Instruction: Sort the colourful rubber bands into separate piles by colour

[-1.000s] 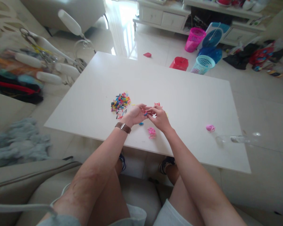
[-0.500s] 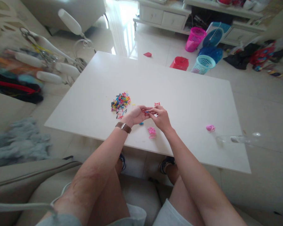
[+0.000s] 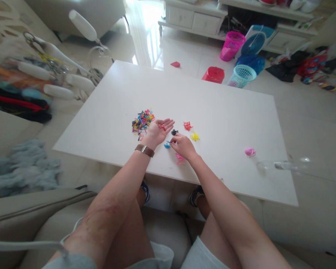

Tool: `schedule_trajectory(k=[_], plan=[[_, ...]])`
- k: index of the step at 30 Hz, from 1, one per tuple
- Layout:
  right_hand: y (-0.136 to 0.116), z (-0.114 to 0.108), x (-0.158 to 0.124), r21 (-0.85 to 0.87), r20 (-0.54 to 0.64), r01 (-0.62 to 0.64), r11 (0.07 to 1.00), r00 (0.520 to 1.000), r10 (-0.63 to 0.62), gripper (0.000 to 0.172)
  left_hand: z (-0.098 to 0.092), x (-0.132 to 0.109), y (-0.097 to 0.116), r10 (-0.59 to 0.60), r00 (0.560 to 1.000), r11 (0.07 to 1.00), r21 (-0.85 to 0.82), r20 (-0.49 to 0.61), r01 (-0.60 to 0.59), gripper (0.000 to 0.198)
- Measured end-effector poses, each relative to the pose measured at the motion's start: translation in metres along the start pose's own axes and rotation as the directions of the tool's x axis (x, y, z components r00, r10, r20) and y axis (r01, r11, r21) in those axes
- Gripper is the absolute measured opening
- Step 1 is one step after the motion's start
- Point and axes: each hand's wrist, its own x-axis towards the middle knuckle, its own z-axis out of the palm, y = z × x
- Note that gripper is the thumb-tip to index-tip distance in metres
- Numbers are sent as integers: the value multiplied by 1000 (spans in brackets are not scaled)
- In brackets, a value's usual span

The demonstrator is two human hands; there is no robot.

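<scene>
Noted from the room: the left hand (image 3: 157,133) lay palm up at the right side of the mixed heap (image 3: 142,121), its fingers straight and slightly spread, pinching nothing. A few red pieces (image 3: 162,127) rested loose on it. The right hand (image 3: 184,146) pinched one blue piece (image 3: 168,142) between thumb and forefinger, at the blue pile (image 3: 167,146); whether piece and pile touched, I could not tell.

On the white table (image 3: 226,112), the black pile (image 3: 174,132) sat just beyond the right hand, the red pile (image 3: 187,126) and yellow pile (image 3: 195,136) farther right, the pink pile (image 3: 180,160) nearer, partly hidden by that hand.

Risks, in my judgement: tilting the open palm could have spilled its load; a lowered right wrist might have scattered the pink pile; with black and blue so close, a brush of the knuckles could have mixed them
</scene>
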Motion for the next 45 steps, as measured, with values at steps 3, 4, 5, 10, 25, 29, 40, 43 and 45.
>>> schedule_trajectory(k=[3,4,5,10,25,29,40,43,45], plan=[[-2,8,0,-44,22,-31,999,999,32,10,1,-2,-2,-34,999,999,22,22,34,50],[-2,10,1,-56,20,-45,997,999,46,10,1,-2,-2,-41,999,999,28,27,40,50],[-3,11,1,-67,17,-59,996,998,60,10,1,-2,-3,-46,999,998,34,30,44,51],[-3,17,2,-94,40,-119,988,992,123,11,1,-3,-3,-52,998,997,59,35,50,53],[-4,-17,6,204,-343,-4,979,936,76,12,6,-3,-10,-171,976,979,131,132,154,46],[-4,-13,4,212,-316,-13,977,945,81,14,11,-8,-15,-226,960,964,177,163,197,45],[-5,-27,5,233,-317,-62,970,938,136,12,10,-7,-18,-247,950,959,192,194,210,38],[-5,-32,5,275,-280,-33,961,953,113,10,8,-6,-17,-247,954,957,195,168,214,39],[-5,-35,5,305,-253,-24,952,962,105,10,8,-6,-16,-249,957,957,188,151,219,40]])
